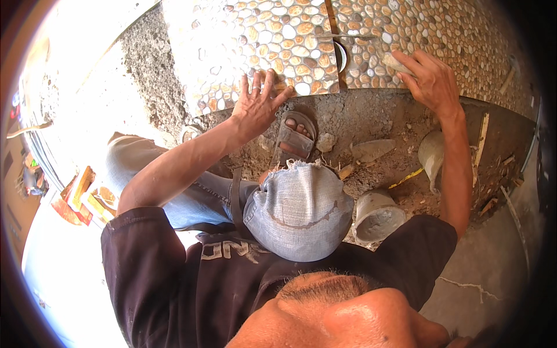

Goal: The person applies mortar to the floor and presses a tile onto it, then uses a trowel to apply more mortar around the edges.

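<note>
My left hand (pixel 259 101) lies with fingers spread on the near edge of a pebble-patterned tile (pixel 243 40), one finger wearing a ring. My right hand (pixel 429 84) grips a small pale block (pixel 395 62) against the tile to the right (pixel 476 46). Between the two tiles is a narrow dark joint, with a round pale-rimmed object (pixel 342 57) partly visible in it and a thin strip (pixel 360 36) lying across it.
Rough mortar (pixel 142 69) borders the tiles at left. Below them, my sandalled foot (pixel 296 133) stands on dirt with a trowel-shaped piece (pixel 371 152), two buckets (pixel 380 226) (pixel 428 159) and wood sticks (pixel 481 145). Wood offcuts (pixel 81 194) lie at the left.
</note>
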Demonstrator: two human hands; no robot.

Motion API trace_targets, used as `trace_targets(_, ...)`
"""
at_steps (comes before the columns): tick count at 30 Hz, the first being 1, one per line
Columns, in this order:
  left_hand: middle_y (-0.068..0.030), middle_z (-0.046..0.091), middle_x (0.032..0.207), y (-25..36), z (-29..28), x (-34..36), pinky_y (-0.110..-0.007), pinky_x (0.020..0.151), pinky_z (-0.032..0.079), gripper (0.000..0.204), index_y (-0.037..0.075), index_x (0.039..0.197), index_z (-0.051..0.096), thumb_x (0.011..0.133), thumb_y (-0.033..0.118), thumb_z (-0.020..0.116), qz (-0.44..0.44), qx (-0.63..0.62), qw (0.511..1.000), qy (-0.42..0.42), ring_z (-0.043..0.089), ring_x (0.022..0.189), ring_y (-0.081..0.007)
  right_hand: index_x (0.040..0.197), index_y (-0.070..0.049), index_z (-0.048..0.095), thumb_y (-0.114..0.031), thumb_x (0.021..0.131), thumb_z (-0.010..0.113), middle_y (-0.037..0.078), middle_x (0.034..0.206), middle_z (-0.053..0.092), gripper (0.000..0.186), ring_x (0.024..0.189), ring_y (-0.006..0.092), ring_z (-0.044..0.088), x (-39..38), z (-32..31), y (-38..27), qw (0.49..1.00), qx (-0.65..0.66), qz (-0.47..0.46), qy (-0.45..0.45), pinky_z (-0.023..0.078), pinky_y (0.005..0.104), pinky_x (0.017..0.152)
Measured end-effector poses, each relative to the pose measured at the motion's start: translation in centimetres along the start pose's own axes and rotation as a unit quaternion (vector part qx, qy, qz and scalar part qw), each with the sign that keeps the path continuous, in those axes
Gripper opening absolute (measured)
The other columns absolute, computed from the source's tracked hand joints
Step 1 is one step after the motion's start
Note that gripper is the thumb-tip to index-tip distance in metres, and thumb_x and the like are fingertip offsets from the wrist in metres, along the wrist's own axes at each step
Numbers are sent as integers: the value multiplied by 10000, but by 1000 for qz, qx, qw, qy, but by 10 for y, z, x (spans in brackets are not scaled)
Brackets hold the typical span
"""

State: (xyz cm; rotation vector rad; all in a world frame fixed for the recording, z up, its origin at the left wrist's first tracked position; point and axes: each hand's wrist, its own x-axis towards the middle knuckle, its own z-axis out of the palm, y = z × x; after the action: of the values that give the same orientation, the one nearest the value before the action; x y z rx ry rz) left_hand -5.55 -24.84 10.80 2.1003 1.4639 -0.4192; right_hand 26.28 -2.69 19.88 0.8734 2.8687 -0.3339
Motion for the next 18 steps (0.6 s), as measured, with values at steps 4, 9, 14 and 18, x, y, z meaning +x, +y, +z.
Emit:
trace_targets(4,-302,206,1503,1,-2,0,-689,1085,212,652,270,1487,268,907,219,561,-1,-1,1000,-6,264,1365,-521,1213,-176,648,-246,806,702,71,838,577,416,751,265,595,3,-1,-5,1000,-2,3,3,493,390,653)
trace_targets(9,-307,172,1510,1,-2,2,-693,1105,188,805,285,1515,184,862,294,655,-4,7,999,-32,199,1394,-509,1208,-174,648,-247,802,703,69,830,580,416,756,266,595,0,0,-3,999,-11,-13,28,492,386,646)
trace_targets(14,-306,169,1511,1,0,1,-690,1107,186,795,282,1513,193,866,304,654,-7,6,999,-32,199,1394,-508,1218,-176,646,-251,821,701,48,837,594,407,740,241,592,-10,-3,2,1000,-16,27,0,495,368,629)
trace_targets(18,-306,165,1511,1,0,2,-688,1108,184,792,278,1512,199,866,305,657,-6,7,999,-32,199,1394,-505,1200,-195,650,-263,811,691,51,825,591,397,741,263,603,-8,1,-5,999,0,35,14,502,381,637)
